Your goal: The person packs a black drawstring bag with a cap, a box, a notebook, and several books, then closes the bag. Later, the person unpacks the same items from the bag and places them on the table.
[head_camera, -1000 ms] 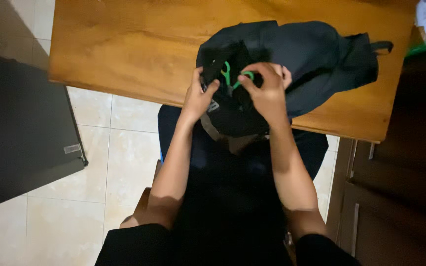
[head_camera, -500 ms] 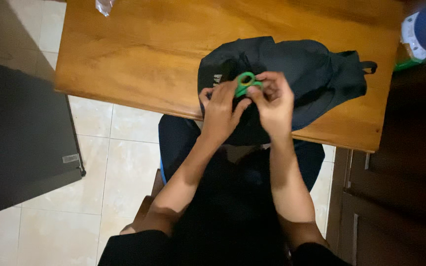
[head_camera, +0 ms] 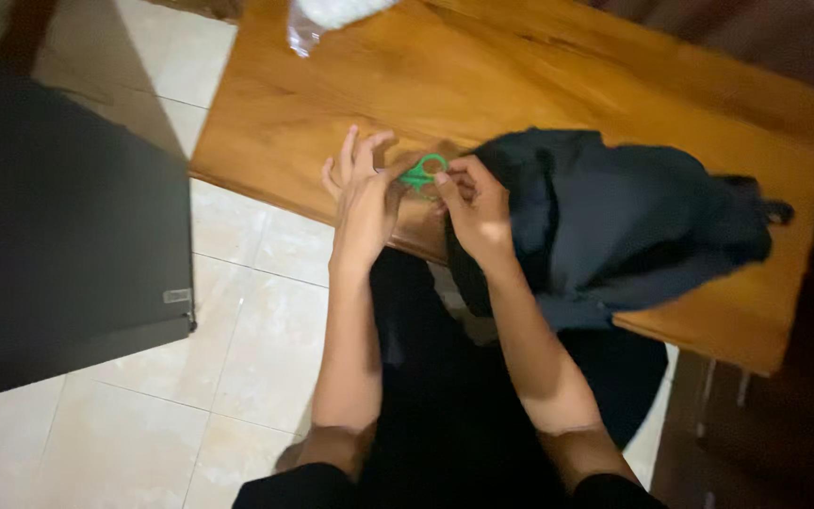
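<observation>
While both hands meet over the near edge of the wooden table (head_camera: pixel 539 85), a small green looped object (head_camera: pixel 422 173) sits between them, just left of the dark backpack (head_camera: pixel 614 221). The right hand (head_camera: pixel 476 209) pinches the green object with thumb and fingertips closed on its loop. The left hand (head_camera: pixel 362 188) touches its other end, with its outer fingers spread apart and raised; whether it truly grips is hard to tell. The backpack lies slumped on the table's right part, partly hanging over the edge. A clear plastic bag (head_camera: pixel 327 17) lies at the far edge. A dark flat panel (head_camera: pixel 58 236) stands over the tiled floor (head_camera: pixel 237 339) at left.
</observation>
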